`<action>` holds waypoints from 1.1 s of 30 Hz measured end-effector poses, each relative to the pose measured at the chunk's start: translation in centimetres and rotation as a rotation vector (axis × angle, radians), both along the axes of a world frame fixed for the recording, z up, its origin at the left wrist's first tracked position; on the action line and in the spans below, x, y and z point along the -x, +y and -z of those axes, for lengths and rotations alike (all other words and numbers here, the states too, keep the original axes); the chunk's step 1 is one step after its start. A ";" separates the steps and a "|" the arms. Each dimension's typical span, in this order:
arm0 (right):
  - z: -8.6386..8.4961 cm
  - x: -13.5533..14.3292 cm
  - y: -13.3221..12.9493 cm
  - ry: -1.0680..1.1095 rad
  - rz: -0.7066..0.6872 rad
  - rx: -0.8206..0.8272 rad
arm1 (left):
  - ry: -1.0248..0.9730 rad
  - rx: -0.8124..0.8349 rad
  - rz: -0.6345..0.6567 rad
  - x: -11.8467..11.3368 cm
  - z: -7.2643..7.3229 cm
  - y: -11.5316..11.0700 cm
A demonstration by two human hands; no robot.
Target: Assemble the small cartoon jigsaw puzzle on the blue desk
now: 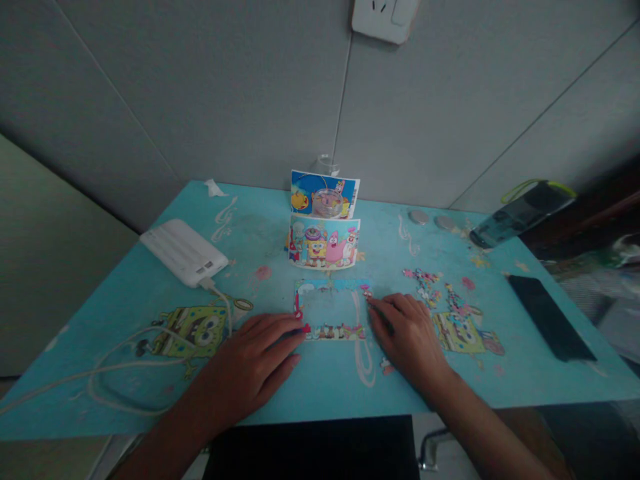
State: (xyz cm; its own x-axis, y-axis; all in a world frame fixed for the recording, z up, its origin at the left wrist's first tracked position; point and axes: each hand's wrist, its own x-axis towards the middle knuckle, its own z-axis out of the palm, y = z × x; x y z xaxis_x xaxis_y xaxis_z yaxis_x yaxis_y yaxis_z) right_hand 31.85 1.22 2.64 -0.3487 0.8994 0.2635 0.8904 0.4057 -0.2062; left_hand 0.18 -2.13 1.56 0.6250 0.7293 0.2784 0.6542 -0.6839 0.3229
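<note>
A partly joined jigsaw puzzle frame lies on the table, its top, left and bottom edges lined with pieces and its middle showing bare tabletop. My left hand rests flat with fingers stretched out, fingertips touching the frame's lower left corner. At the upper right side of the frame, my right hand pinches a small puzzle piece between thumb and index finger. Loose puzzle pieces are scattered beyond the right hand. A few more pieces lie beside its wrist. Behind the frame stands a cartoon picture card.
A second card and a clear round container stand behind. A white power bank with a looping cable lies left. To the right are a dark phone, a bottle and two round discs.
</note>
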 end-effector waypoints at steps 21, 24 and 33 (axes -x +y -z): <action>-1.5 -3.8 -2.0 0.125 -0.026 0.167 | -0.052 -0.054 -0.010 0.3 0.8 0.2; -1.4 -3.6 -2.2 0.080 -0.032 0.163 | -0.056 -0.057 -0.010 0.3 0.7 0.2; -1.7 -3.5 -2.9 0.055 -0.066 0.195 | -0.061 -0.063 -0.003 0.3 0.7 0.2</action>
